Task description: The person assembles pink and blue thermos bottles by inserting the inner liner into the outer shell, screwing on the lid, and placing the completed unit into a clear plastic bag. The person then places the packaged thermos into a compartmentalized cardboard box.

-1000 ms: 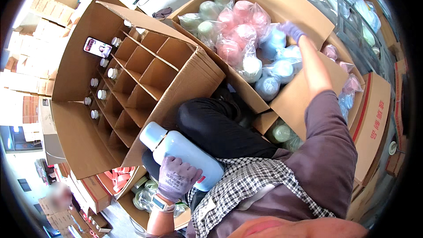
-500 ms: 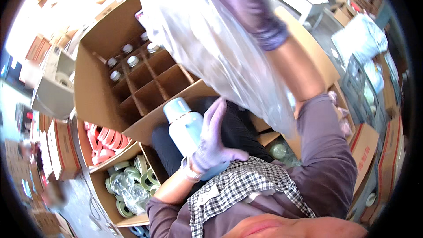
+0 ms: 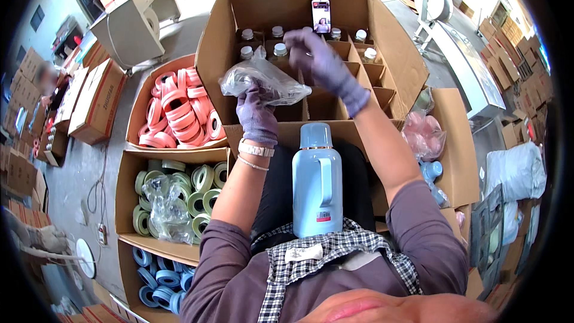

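My left hand [image 3: 257, 113], in a purple glove, is closed on a crumpled clear plastic bag [image 3: 272, 84] above the near left part of a divided carton [image 3: 335, 124]. My right hand [image 3: 323, 63], gloved alike, is just right of the bag with its fingers apart, somewhat blurred; I see nothing in it. A light blue vacuum flask [image 3: 315, 191] rests upright between my thighs, its handle facing up and its cup lid toward the carton. Neither hand touches it. Several bottles with silvery-white caps [image 3: 246, 52] stand in the carton's back compartments.
A phone [image 3: 321, 17] leans at the carton's back wall. To the left are boxes of pink rings [image 3: 179, 107], green rings [image 3: 203, 176] and blue rings [image 3: 167, 278]. Bagged pink parts [image 3: 423, 134] lie to the right, near an open cardboard flap [image 3: 457, 149].
My left hand has left the flask and now grips the bag, which is bunched up over the carton. My right hand has come down from the raised bag. The view has turned and levelled.
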Demonstrator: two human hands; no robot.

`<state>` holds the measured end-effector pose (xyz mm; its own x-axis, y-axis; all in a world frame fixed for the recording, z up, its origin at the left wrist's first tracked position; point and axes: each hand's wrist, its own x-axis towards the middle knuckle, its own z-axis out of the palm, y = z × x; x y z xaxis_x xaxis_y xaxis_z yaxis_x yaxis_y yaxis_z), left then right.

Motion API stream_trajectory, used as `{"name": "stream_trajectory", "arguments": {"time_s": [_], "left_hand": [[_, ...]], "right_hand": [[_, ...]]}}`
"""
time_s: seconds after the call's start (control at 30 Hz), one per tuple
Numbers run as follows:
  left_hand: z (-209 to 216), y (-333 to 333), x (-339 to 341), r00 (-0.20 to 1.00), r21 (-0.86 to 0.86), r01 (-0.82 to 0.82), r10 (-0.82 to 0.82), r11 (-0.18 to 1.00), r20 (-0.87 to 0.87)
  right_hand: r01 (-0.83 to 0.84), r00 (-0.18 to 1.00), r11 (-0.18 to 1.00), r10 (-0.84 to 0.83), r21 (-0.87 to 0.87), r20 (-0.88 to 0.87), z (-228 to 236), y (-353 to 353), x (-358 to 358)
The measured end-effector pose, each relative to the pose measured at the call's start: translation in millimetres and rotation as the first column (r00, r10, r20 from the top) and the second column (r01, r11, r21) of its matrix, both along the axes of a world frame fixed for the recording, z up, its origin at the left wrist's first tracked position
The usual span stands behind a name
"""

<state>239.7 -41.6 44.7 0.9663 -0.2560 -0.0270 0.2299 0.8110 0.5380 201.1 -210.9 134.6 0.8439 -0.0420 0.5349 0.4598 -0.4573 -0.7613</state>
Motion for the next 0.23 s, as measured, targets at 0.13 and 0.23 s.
{"name": "stream_trajectory", "arguments": {"time_s": [0.13, 0.23], "left_hand": [[-59.0, -3.1, 16.7, 0.765, 0.52, -0.373, -0.062, 0.769, 0.641], [-64.6, -17.9, 24.1, 0.973, -0.163, 0.229, -0.226, 0.96, 0.036]], "right_hand": [[0.171, 0.967, 0.944, -0.215, -0.282, -0.135, -45.4, 7.1, -32.1], [0.052, 0.973, 0.815, 0.089, 0.577, -0.213, -95.1, -41.9, -22.8]]}}
